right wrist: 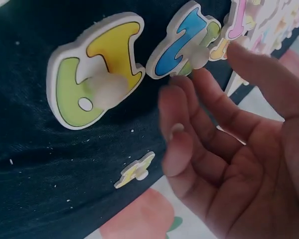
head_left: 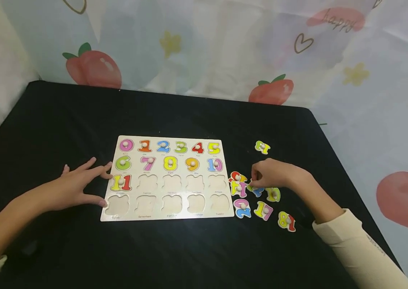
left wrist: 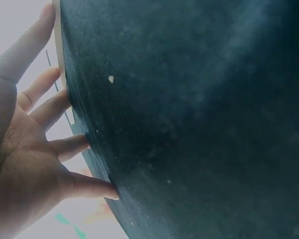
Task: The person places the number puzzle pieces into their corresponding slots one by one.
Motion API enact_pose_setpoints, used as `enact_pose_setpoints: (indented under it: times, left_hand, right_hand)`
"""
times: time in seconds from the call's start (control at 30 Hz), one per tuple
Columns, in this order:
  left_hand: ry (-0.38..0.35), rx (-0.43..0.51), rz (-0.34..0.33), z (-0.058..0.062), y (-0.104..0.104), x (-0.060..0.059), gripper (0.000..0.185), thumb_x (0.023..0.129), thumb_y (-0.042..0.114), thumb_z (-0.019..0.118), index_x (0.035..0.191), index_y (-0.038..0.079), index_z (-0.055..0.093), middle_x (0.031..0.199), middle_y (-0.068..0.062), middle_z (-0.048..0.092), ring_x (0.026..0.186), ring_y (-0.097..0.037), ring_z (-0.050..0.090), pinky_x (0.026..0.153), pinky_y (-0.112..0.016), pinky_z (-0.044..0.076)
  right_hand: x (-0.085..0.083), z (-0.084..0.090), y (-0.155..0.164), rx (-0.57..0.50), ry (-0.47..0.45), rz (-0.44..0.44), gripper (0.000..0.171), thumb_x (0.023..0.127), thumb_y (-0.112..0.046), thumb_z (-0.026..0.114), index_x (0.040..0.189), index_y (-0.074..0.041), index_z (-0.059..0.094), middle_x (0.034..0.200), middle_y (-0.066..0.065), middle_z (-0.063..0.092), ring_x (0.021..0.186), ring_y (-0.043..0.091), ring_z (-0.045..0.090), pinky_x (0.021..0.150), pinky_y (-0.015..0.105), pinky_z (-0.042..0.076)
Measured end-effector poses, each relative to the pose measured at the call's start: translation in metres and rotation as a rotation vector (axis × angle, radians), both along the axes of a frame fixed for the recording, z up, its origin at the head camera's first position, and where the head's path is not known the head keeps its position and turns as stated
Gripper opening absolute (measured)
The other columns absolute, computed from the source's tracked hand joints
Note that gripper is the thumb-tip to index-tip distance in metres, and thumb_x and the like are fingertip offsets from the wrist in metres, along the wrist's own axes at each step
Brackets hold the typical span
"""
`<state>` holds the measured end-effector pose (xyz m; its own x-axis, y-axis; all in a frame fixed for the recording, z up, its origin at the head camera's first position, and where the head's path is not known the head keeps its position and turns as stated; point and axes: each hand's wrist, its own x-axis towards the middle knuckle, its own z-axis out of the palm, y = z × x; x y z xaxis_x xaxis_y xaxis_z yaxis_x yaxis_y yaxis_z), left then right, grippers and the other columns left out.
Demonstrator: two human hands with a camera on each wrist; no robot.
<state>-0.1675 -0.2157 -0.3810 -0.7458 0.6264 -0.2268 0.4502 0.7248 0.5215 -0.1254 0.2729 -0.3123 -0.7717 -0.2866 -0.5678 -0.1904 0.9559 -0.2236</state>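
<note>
A wooden number puzzle board lies on a black cloth table. Pieces 0 to 11 sit in its slots, and the two lower rows are mostly empty cut-outs. My left hand lies flat with spread fingers at the board's left edge; in the left wrist view the left hand presses its fingertips on the cloth beside the board's edge. My right hand hovers over loose pieces. Its thumb and fingers close around the knob of a blue-green piece without gripping it. A yellow-green piece lies beside it.
Loose number pieces lie right of the board: 13 at the back, 14, a blue-pink piece, 17 and 18 nearer me. A strawberry-print sheet hangs behind and around the table.
</note>
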Motion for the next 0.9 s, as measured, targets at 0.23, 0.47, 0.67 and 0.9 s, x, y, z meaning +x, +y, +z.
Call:
enact_pose_setpoints:
  times: [0.23,0.47,0.67,0.9]
  left_hand:
    - [-0.008,0.004,0.011,0.000,-0.002,0.004,0.099,0.061,0.059,0.078,0.138,0.007,0.044,0.143,-0.020,0.039,0.135,-0.051,0.012,0.085,-0.082,0.003]
    - [0.009,0.011,0.016,0.001,-0.001,0.002,0.099,0.062,0.057,0.078,0.139,0.006,0.042,0.140,-0.020,0.044,0.134,-0.051,0.012,0.085,-0.082,0.002]
    - [0.005,0.000,0.035,0.004,-0.005,0.001,0.098,0.061,0.058,0.079,0.138,0.007,0.044,0.143,-0.020,0.039,0.135,-0.050,0.011,0.085,-0.082,0.002]
    - [-0.011,0.001,0.023,0.005,0.002,0.002,0.094,0.064,0.057,0.077,0.138,0.008,0.045,0.145,-0.019,0.037,0.135,-0.049,0.011,0.085,-0.082,0.003]
  right_hand:
    - [0.011,-0.005,-0.001,-0.045,-0.091,-0.086,0.005,0.085,-0.008,0.062,0.086,-0.007,0.057,0.074,0.000,0.054,0.058,0.013,0.055,0.056,0.026,0.047]
    - [0.003,0.006,-0.002,-0.029,0.061,-0.075,0.011,0.078,0.001,0.058,0.086,-0.004,0.053,0.067,0.001,0.047,0.054,0.013,0.045,0.051,0.027,0.038]
    - [-0.011,0.007,-0.025,-0.093,0.213,-0.013,0.009,0.078,-0.002,0.060,0.082,-0.005,0.053,0.061,0.000,0.044,0.052,0.013,0.042,0.050,0.028,0.036]
    - [-0.020,-0.003,-0.071,-0.110,0.253,0.059,0.011,0.077,-0.002,0.062,0.081,-0.008,0.053,0.064,0.000,0.046,0.054,0.013,0.046,0.050,0.025,0.038]
